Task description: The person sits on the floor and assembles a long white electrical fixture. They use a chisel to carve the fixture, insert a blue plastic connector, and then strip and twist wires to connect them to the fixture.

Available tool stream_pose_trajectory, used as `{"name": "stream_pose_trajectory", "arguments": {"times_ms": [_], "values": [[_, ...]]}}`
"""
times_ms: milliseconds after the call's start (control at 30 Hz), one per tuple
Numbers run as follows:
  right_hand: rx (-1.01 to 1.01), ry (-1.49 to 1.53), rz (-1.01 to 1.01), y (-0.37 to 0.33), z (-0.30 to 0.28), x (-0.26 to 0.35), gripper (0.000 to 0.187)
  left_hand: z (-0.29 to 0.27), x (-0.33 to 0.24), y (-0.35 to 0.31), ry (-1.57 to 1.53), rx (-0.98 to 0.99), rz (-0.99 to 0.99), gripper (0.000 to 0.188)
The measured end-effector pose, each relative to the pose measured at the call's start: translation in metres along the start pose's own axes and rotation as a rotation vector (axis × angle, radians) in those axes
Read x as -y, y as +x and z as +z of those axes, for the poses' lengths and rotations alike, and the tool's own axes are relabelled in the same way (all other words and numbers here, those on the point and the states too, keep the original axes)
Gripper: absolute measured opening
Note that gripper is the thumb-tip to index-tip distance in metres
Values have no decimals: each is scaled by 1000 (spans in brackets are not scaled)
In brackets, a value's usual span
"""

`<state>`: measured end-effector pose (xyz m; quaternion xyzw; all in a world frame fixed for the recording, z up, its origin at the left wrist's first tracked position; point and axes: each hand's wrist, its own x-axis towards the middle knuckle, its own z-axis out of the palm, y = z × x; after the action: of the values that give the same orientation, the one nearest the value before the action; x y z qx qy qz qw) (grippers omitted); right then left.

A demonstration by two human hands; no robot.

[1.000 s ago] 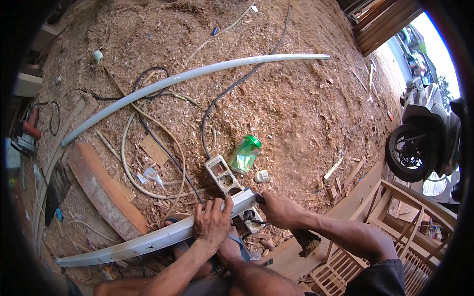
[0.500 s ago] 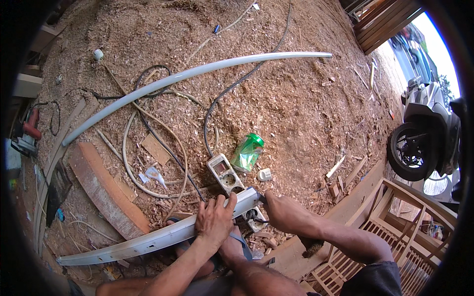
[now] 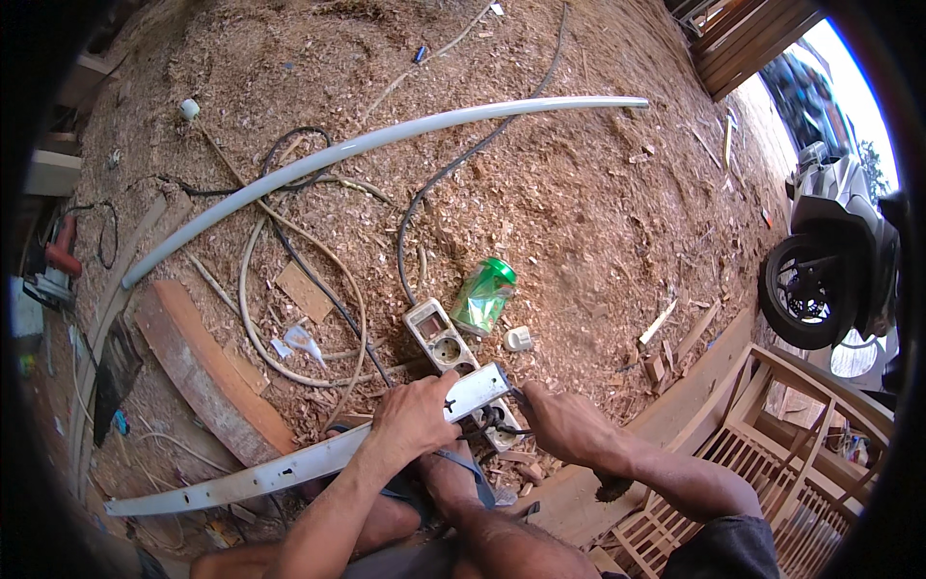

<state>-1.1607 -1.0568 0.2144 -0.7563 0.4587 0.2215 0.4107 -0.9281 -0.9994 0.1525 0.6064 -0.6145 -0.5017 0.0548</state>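
Note:
A long, narrow white lamp batten [image 3: 289, 470] with several holes lies slantwise before me, its right end higher in the view. My left hand [image 3: 413, 417] is closed around it near that end, fingers wrapped over the far edge. Just beyond the end, my right hand [image 3: 564, 425] is closed around a thin dark thing [image 3: 518, 395] that points at the batten; its kind is hidden by the fingers. Beneath the batten's end, a white power strip [image 3: 432, 333] with sockets lies on the shavings, a dark plug [image 3: 490, 417] in it.
A long white tube [image 3: 386, 132] lies across the shavings beyond, over loose cables [image 3: 253, 289]. A green-lidded clear jar [image 3: 484, 296] stands by a white cap [image 3: 518, 339]. A curved wooden piece [image 3: 212, 372] is at left, a slatted wooden frame [image 3: 733, 482] and motorcycle [image 3: 820, 280] at right.
The batten has rolled so that its holed face shows more. My left hand has shifted slightly left with its fingers drawn in, and my right hand has moved slightly right and down.

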Motion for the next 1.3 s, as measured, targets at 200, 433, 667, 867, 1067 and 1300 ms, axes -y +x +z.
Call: {"name": "stream_pose_trajectory", "arguments": {"times_ms": [200,433,667,867,1067,1300], "values": [[-43,-47,-20,-2,0,-5,22,-3,22,21,-169,266,-8,69],[-60,3,-80,-1,2,-9,23,3,36,33,-252,354,50,69],[2,31,-112,4,-2,-6,22,4,31,29,-210,322,33,68],[131,-26,-128,16,-8,-4,21,6,30,30,-196,314,52,65],[251,-36,-67,32,-14,-3,28,8,32,35,-237,377,-23,61],[380,-50,8,41,-23,3,42,10,35,37,-252,390,-2,61]]}}
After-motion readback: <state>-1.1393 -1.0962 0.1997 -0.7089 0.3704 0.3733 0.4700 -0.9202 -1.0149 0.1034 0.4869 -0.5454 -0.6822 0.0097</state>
